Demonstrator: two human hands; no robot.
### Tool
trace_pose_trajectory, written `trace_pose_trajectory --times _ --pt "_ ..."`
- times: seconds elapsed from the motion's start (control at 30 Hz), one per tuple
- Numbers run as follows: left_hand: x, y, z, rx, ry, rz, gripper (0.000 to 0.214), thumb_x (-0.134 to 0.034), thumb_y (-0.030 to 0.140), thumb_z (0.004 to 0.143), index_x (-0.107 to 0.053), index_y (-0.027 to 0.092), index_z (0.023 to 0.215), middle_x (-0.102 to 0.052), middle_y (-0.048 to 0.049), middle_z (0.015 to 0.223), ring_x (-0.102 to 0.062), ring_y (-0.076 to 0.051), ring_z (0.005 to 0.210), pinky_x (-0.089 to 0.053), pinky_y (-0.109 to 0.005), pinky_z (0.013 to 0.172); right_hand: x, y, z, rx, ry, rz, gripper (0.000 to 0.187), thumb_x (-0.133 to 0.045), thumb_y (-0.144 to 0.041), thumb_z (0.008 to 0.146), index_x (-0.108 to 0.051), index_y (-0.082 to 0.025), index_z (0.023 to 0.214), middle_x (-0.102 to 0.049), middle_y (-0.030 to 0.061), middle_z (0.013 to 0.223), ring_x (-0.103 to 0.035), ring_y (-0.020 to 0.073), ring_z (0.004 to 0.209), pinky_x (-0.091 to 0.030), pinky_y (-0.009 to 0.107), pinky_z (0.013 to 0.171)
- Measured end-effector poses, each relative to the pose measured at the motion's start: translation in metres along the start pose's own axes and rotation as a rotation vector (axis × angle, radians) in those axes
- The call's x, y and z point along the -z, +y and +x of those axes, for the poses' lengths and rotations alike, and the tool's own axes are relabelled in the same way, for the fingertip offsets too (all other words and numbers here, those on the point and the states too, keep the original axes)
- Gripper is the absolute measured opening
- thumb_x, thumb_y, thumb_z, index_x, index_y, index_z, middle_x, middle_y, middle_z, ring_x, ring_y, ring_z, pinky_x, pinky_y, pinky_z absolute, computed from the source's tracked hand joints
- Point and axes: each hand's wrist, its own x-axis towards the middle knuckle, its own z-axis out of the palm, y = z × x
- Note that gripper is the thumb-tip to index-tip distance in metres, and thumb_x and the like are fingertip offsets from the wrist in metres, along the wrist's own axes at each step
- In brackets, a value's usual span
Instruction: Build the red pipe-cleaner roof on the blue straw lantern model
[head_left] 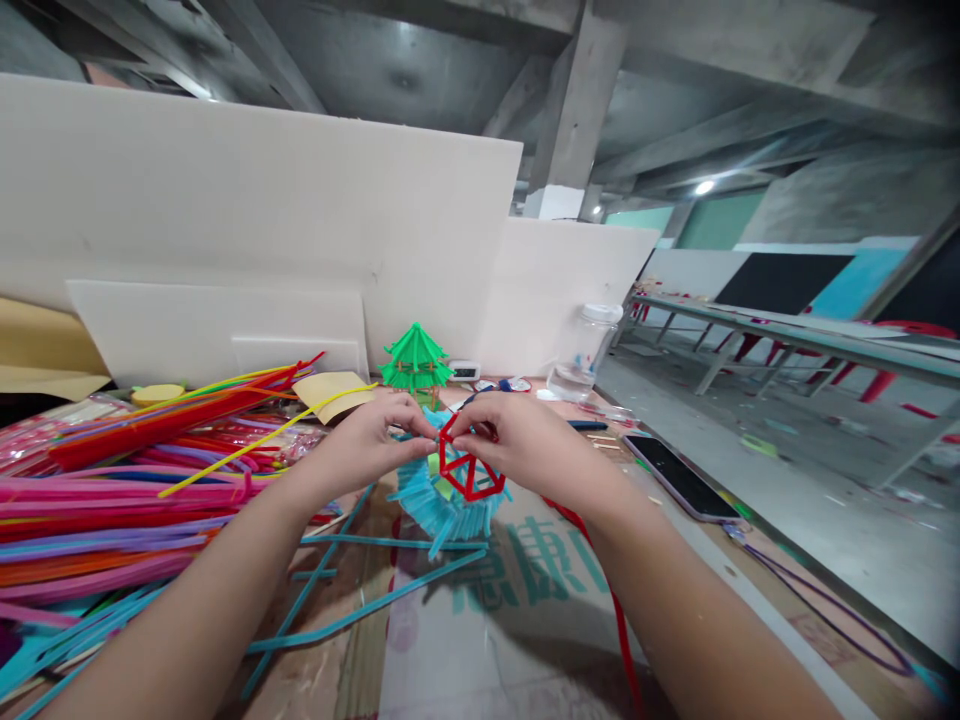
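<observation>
Item: red openwork frame of triangles (471, 490), made of narrow fuzzy strips; located between the two hands, above the middle of the cluttered surface (311, 680).

Left hand (401, 432): thumb and forefinger pinched together, grip clamped on the frame's upper left edge.

Right hand (491, 430): thumb and fingers closed, grip clamped on the frame near its top; the exact contact is partly hidden by the fingers.

Directly behind and below the frame: round light-blue fringed piece (446, 515). Beyond it: green tiered model with pointed roofs (416, 365), upright.

Left side: heap of multicoloured fuzzy stems (142, 515), pink, red, orange, purple and blue; one yellow stem (262, 443) slanting across. Nearer the middle: loose light-blue strips (375, 605), some crossing.

Right side: red strip (624, 640), beside the right forearm; black-screened phone (679, 475), lying flat; dark purple cord loop (832, 605).

Rear: clear plastic bottle with white lid (585, 350), upright; large white boards (262, 200), standing.
</observation>
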Motion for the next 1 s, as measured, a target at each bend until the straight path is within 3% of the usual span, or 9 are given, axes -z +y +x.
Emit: trace_pose_trajectory --times 0.13,0.37,0.8,1.0 --pt "-0.0011 -0.0069 -0.0009 0.005 0.001 0.009 0.014 -0.068 0.035 0.085 -0.074 0.022 0.080 -0.065 -0.0020 0.086 -0.059 -0.020 0.094 -0.043 -0.033 0.090 0.0014 -0.0029 -0.0020 -0.017 0.055 -0.004 0.011 -0.061 -0.020 0.087 -0.071 -0.021 0.093 -0.068 0.0016 0.086 -0.057 0.0126 0.072 -0.032 0.024 0.062" --pt "-0.0015 -0.0081 -0.0005 -0.018 0.007 0.012 0.013 -0.068 0.035 0.084 -0.074 0.023 0.081 -0.065 -0.0016 0.086 -0.059 -0.020 0.095 -0.040 -0.037 0.100 0.0019 -0.0068 -0.0041 0.098 0.108 0.021 0.014 -0.061 -0.009 0.085 -0.069 -0.020 0.089 -0.065 0.0008 0.091 -0.057 0.0112 0.079 -0.036 0.021 0.069" --pt "-0.0015 -0.0059 -0.0004 -0.031 0.024 0.001 0.015 -0.068 0.034 0.084 -0.073 0.021 0.079 -0.065 -0.0019 0.084 -0.059 -0.020 0.093 -0.041 -0.036 0.097 0.0011 -0.0041 -0.0024 0.081 0.091 0.005 0.020 -0.060 -0.008 0.083 -0.072 -0.022 0.093 -0.064 -0.0009 0.085 -0.054 0.0097 0.073 -0.034 0.021 0.065" --pt "-0.0018 -0.0050 -0.0004 -0.048 0.014 0.002 0.014 -0.068 0.033 0.085 -0.073 0.021 0.078 -0.065 -0.0015 0.083 -0.059 -0.020 0.091 -0.040 -0.037 0.098 -0.0001 -0.0049 -0.0030 0.105 0.135 0.028 0.022 -0.058 -0.007 0.085 -0.068 -0.022 0.099 -0.066 -0.0010 0.093 -0.056 0.0104 0.079 -0.036 0.021 0.068"
